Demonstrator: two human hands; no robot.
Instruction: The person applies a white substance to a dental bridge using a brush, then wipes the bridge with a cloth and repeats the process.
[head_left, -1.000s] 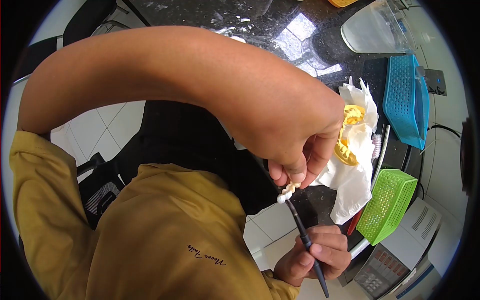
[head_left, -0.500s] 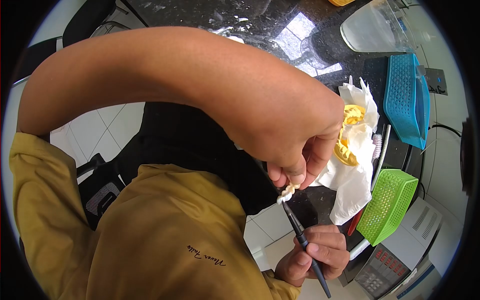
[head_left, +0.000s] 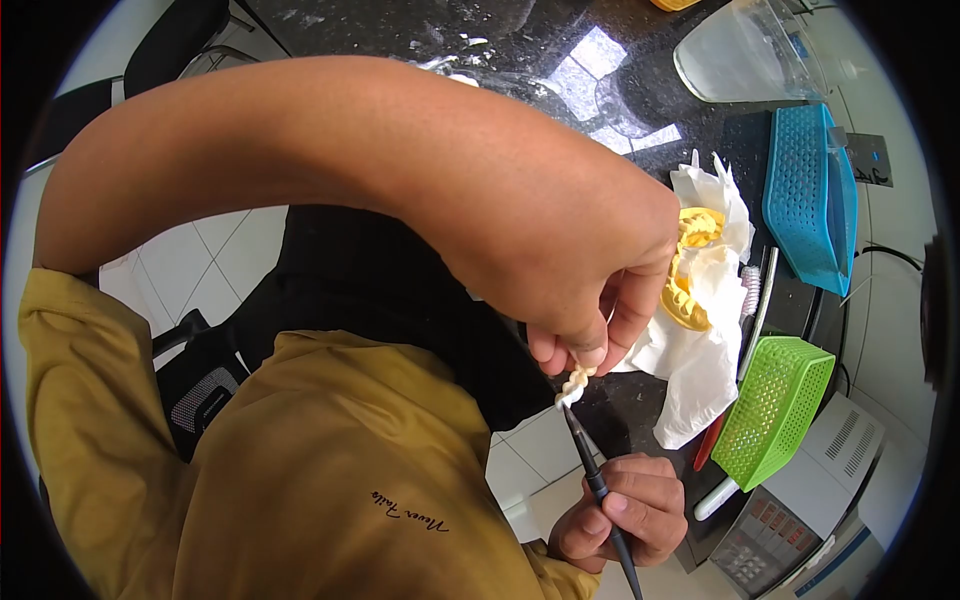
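My left hand [head_left: 590, 325] reaches across from the upper left, its fingers pinching a small row of tooth-shaped pieces that looks like a dental bridge [head_left: 575, 384]. The bridge is cream near the fingertips and whiter at its lower end. Lower right, my right hand [head_left: 630, 508] grips a slim black brush [head_left: 597, 480] like a pen. Its dark tapered tip touches, or nearly touches, the white end of the bridge. Beside my left hand, yellow dental models [head_left: 690, 300] lie on crumpled white tissue [head_left: 700, 390]; the hand partly hides them.
A blue basket [head_left: 797, 200] and a green basket [head_left: 765, 410] stand along the right side. A clear plastic container [head_left: 735, 55] is at the top right. A grey device with a red display [head_left: 775, 530] sits lower right. White residue marks the black countertop [head_left: 500, 45].
The view has shifted slightly. My right hand and the brush have moved a little left and tilted slightly, with the tip staying at the bridge's white end. Both grips are kept.
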